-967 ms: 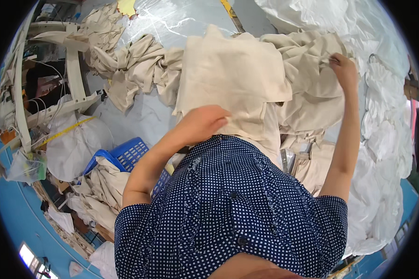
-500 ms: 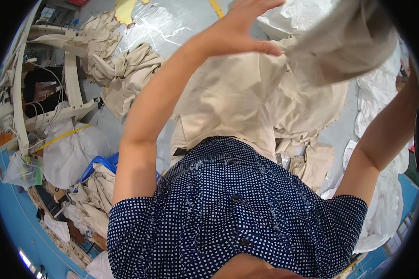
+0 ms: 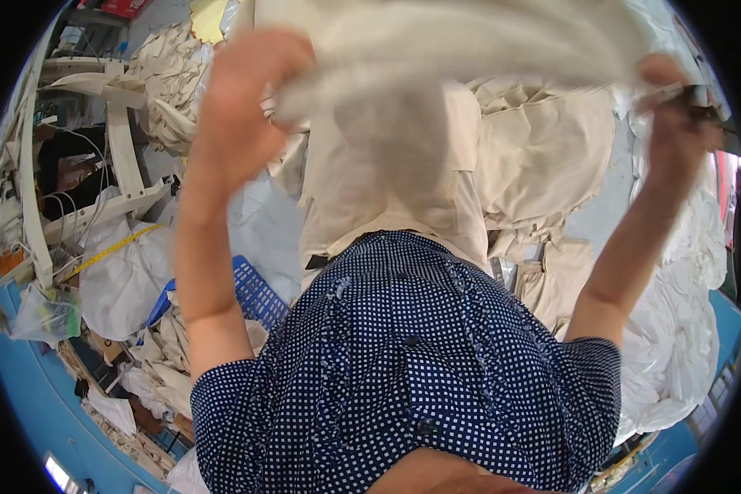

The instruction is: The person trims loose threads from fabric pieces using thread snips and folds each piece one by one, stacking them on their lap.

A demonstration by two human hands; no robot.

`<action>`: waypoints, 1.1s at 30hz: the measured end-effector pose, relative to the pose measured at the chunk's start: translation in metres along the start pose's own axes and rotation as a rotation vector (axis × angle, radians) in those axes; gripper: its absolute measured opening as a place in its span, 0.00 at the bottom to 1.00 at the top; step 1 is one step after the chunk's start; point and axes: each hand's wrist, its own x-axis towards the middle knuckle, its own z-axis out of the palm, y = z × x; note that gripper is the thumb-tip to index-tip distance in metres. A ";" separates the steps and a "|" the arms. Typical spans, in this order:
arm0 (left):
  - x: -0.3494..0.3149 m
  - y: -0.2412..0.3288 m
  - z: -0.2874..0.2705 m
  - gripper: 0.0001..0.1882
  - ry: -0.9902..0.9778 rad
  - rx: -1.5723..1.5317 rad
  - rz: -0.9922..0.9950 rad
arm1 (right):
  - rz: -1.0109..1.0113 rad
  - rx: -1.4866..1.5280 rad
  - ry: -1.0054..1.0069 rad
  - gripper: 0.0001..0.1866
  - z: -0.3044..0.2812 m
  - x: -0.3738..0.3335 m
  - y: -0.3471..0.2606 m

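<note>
Beige fabric piece [image 3: 469, 45] hangs in the air across the top of the view, its lower edge stretched between the left hand [image 3: 251, 107] and the right hand [image 3: 675, 123]. Motion blurs it. The left fingers curl in and appear to pinch its left end; the right fingers look closed on the opposite end, though blur hides their exact grip, and I cannot tell what the dark patch beside them is. Gripping it at opposite ends probably keeps it spread rather than bunched. Beneath, a flat beige fabric layer [image 3: 387, 173] reaches to the checked shirt [image 3: 412, 329], likely lying there because the spot is straight in front of the body. Rumpled beige fabric [image 3: 543, 156] lies just beside it on the right, seemingly so that it stays within easy reach.

Compared with half a second earlier, the piece is no longer gathered high on the right with the left hand open and apart from it: now it spans both hands, and the left hand is farther left. More of the blue basket [image 3: 255, 292] shows beside the left arm.
</note>
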 end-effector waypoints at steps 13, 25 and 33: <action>-0.068 0.055 0.154 0.09 -0.336 -0.215 -0.197 | 1.064 0.015 0.275 0.23 0.155 -0.160 0.059; -0.069 0.070 0.143 0.05 -0.273 -0.288 -0.181 | 1.323 0.295 0.187 0.23 0.150 -0.171 0.084; -0.080 0.084 0.143 0.07 -0.223 -0.084 -0.149 | 1.235 0.522 0.192 0.21 0.140 -0.176 0.084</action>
